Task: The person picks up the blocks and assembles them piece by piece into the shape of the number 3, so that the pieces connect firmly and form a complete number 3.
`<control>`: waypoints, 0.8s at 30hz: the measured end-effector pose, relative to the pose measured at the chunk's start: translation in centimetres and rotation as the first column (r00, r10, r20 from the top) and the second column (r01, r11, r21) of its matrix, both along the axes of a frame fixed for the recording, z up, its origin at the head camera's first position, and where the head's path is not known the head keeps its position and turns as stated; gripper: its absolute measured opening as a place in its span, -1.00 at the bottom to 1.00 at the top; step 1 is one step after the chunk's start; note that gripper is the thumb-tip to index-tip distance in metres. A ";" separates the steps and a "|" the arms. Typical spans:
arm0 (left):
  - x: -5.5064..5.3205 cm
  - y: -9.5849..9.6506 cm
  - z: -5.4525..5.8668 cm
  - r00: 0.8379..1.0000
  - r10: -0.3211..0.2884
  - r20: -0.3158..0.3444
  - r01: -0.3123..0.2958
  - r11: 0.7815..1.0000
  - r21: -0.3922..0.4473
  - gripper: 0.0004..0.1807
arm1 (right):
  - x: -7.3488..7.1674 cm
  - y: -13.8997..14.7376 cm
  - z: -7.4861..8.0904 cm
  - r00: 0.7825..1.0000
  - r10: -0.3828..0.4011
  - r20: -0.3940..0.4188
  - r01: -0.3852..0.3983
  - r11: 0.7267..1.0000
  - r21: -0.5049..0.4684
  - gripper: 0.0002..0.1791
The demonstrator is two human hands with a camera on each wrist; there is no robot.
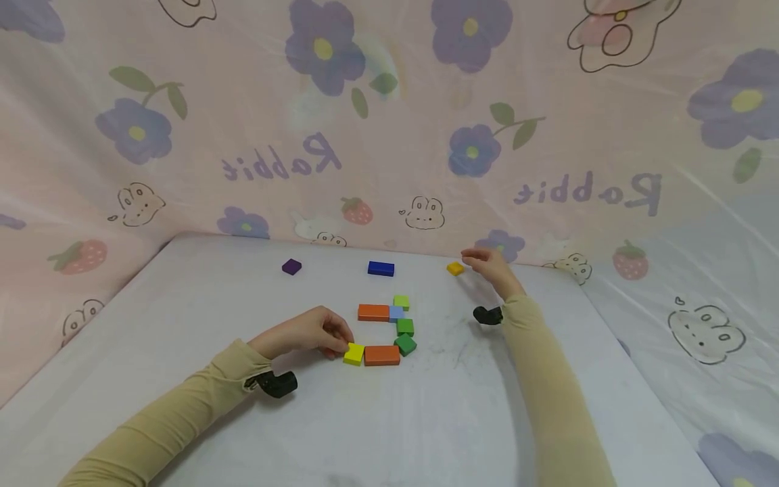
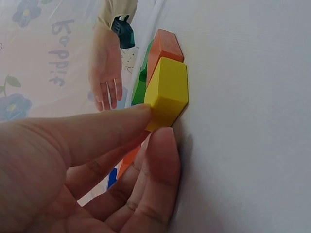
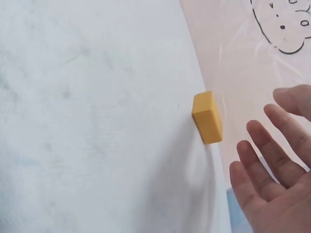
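Note:
At the near left end of a row of blocks, my left hand (image 1: 320, 331) pinches a yellow block (image 1: 353, 354) between thumb and curled fingers. The left wrist view shows the thumb tip against the edge of that yellow block (image 2: 167, 92), a fingertip just below it. It stands beside an orange block (image 1: 382, 356). My right hand (image 1: 491, 268) hovers at the table's far right, fingers extended and holding nothing. Just beside its fingertips lies an amber block (image 1: 455, 268). In the right wrist view the amber block (image 3: 207, 118) is apart from the spread fingers.
Beyond the orange block, a dark green block (image 1: 405, 345), a green block (image 1: 405, 327), a light blue block (image 1: 396, 313), a lime block (image 1: 401, 302) and another orange block (image 1: 373, 312) form a curve. A dark blue block (image 1: 381, 268) and a purple block (image 1: 291, 266) lie farther back.

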State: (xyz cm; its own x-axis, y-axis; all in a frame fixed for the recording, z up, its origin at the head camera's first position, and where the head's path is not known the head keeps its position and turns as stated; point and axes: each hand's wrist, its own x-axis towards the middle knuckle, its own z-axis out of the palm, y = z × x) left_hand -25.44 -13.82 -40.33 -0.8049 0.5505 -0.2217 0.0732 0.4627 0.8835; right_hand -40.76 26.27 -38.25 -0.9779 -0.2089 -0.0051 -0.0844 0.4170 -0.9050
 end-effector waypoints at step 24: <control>-0.3 0.1 -0.5 1.000 0.011 0.000 -0.011 1.000 -0.004 -0.88 | -1.0 -0.8 -2.2 0.993 0.103 -0.066 -0.096 0.990 0.105 -0.51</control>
State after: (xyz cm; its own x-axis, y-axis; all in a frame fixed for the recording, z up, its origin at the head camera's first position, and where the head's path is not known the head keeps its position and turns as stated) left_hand -25.72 -13.73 -40.80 -0.8110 0.5406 -0.2238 0.0679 0.4669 0.8817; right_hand -41.80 25.43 -40.49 -0.9511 -0.3068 0.0372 -0.1923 0.4931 -0.8484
